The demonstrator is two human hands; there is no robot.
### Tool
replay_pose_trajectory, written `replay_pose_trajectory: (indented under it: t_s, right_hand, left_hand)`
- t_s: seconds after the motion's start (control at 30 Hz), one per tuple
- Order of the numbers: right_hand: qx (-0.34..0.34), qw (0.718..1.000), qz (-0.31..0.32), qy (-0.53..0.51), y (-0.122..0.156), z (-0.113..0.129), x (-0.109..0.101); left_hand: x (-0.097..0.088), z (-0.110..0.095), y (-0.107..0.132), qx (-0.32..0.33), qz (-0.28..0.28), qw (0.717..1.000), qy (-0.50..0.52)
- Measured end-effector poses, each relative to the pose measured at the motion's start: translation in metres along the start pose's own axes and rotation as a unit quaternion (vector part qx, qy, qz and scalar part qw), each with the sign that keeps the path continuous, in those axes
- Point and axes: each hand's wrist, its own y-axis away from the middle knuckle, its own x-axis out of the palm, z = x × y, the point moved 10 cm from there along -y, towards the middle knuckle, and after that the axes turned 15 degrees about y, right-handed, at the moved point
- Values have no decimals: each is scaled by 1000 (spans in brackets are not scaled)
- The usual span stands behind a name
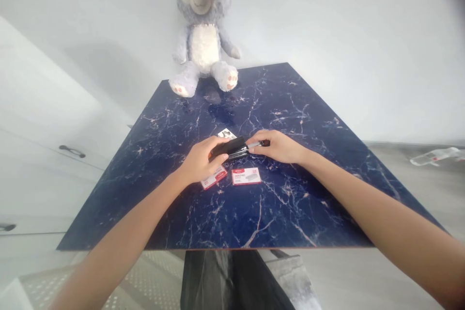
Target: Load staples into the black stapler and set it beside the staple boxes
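My left hand (199,161) is wrapped round a black stapler (234,145) above the tabletop, thumb on the near side and fingers on the far side. From the stapler's right end a silver metal strip (255,144) sticks out, with a dark tip. The fingers of my right hand (276,146) close on this strip and hide part of it. Just in front lies a red and white staple box (247,176). A second staple box (215,177) is partly covered by my left hand. Behind the stapler shows a white printed card or packet (227,134).
The dark blue marble-patterned table (290,203) narrows toward the wall. A grey plush toy (205,43) sits at its far edge. White drawers (36,174) with dark handles stand on the left. A clear plastic object (436,156) is at the far right, off the table.
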Motion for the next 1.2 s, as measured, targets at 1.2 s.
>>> replay_pose_trajectory:
  t_s: [1.2]
  right_hand:
    - [-4,990,-108,85,1,32,-1]
  left_hand:
    - [19,-15,-4,-123,5,992,-8]
